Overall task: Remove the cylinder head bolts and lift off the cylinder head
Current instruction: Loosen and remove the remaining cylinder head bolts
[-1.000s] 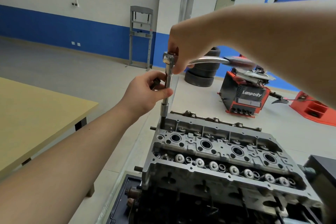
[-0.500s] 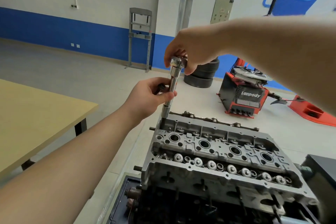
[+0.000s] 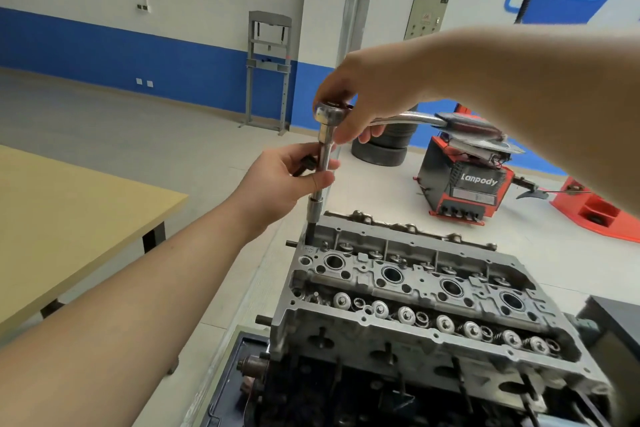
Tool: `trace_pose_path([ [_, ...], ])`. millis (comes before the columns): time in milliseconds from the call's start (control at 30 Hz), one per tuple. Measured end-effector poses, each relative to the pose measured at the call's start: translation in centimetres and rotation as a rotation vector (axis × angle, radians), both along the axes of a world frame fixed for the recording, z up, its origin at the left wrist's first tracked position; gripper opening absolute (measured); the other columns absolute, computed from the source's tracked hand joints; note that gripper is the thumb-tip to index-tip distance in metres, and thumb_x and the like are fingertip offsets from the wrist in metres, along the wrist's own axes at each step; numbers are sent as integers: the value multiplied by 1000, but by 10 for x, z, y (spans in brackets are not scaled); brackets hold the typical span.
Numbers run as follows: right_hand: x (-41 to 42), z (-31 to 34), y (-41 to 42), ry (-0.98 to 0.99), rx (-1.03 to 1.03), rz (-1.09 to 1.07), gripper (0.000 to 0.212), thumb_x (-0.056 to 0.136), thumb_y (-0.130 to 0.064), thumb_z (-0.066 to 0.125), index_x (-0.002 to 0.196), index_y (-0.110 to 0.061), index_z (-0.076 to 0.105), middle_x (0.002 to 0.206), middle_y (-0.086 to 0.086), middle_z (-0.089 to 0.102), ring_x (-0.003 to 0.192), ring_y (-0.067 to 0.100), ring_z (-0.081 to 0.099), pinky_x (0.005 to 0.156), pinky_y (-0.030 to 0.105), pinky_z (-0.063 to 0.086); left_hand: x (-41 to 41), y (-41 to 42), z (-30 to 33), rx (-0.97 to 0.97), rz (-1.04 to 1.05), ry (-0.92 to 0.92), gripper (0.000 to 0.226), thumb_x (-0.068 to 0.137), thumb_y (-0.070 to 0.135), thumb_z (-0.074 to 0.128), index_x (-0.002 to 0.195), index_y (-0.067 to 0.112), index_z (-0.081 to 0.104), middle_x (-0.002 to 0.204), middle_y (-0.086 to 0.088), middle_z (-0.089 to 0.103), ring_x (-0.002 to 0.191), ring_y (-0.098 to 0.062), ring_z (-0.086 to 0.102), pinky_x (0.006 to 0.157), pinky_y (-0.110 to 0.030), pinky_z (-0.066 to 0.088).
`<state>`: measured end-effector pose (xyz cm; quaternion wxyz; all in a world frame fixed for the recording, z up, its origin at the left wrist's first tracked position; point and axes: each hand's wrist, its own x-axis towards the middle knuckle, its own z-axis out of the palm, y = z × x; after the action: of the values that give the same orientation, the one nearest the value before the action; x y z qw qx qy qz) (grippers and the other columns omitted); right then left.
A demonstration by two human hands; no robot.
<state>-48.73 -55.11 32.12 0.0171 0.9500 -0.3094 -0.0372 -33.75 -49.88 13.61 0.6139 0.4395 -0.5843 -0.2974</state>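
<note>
The grey aluminium cylinder head (image 3: 408,288) sits on the engine block at lower right, with its valve springs and spark plug wells exposed. A chrome ratchet wrench (image 3: 327,111) with a long extension (image 3: 323,163) stands upright, its socket (image 3: 314,211) set down into the head's far left corner. My right hand (image 3: 367,97) grips the ratchet head from above; the handle runs off to the right. My left hand (image 3: 280,177) pinches the extension shaft and also holds a dark bolt (image 3: 304,165) against the palm.
A wooden table (image 3: 69,218) stands on the left. Behind the engine are a red and black tyre machine (image 3: 464,184), stacked tyres (image 3: 384,146) and a grey press frame (image 3: 268,69). A dark box (image 3: 613,329) sits at the right of the engine.
The ratchet handle swung out of sight behind my right hand, then back round to the right. My left hand stayed on the extension.
</note>
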Motion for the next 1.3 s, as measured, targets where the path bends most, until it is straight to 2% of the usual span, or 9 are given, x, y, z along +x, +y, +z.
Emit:
trace_pose_path([
  [100,-6,-1,-1,-16,-77,61,44,84,-29,86,120,-48,69,109,-29,72,85,-22,60,77,12,37,-3,-1,3,21,-18,-5,24,96,10,73,117,23,73,101,4,81,100,-7,75,79,-9,53],
  [200,-5,-2,-1,6,-147,36,37,88,-40,81,124,-39,71,105,-21,75,92,-3,69,78,15,43,-8,-7,3,-7,75,91,24,88,6,81,104,24,79,94,-1,81,91,-18,77,79,-14,56],
  [333,8,-18,-1,-98,-95,-202,39,97,-53,67,86,-15,68,60,-2,69,48,15,64,52,24,45,-11,-14,1,-29,153,194,30,75,4,91,92,28,83,86,3,81,75,-9,74,72,-12,55],
  [433,11,-41,4,-84,-317,-271,44,106,-50,47,77,-17,50,74,3,56,57,16,53,48,25,35,-14,-14,-1,-41,167,131,28,78,9,90,97,28,83,87,9,79,77,-5,72,73,-12,55],
  [533,-1,-44,6,-56,-438,-65,34,107,-50,41,99,-19,54,89,0,60,74,19,55,55,32,35,-9,-8,3,20,61,13,22,94,16,78,113,26,76,99,10,80,75,5,67,66,-7,50],
  [700,-17,-35,6,-125,-107,96,35,108,-41,51,142,-38,45,122,-7,60,103,22,58,81,35,46,-9,-5,12,79,83,-87,10,98,16,72,106,23,74,94,4,81,84,0,72,75,-16,49],
  [933,18,-57,14,-170,-441,-246,46,109,-54,35,88,-15,48,75,0,53,62,17,50,50,31,30,-25,-10,7,10,280,-85,9,90,23,80,98,26,77,94,11,79,88,-6,73,85,-27,56],
  [1133,-22,-62,3,-341,-429,235,37,108,-53,33,118,-24,53,98,-6,63,80,24,55,66,36,41,-2,0,6,82,21,-10,15,98,11,72,111,17,76,96,-2,80,53,-4,52,50,-17,39],
  [1300,7,-64,13,-188,-581,-201,29,111,-42,40,103,-14,38,77,4,48,59,25,45,51,33,27,-15,-11,8,10,235,5,15,81,13,89,88,24,81,86,8,80,75,-4,72,72,-18,54],
])
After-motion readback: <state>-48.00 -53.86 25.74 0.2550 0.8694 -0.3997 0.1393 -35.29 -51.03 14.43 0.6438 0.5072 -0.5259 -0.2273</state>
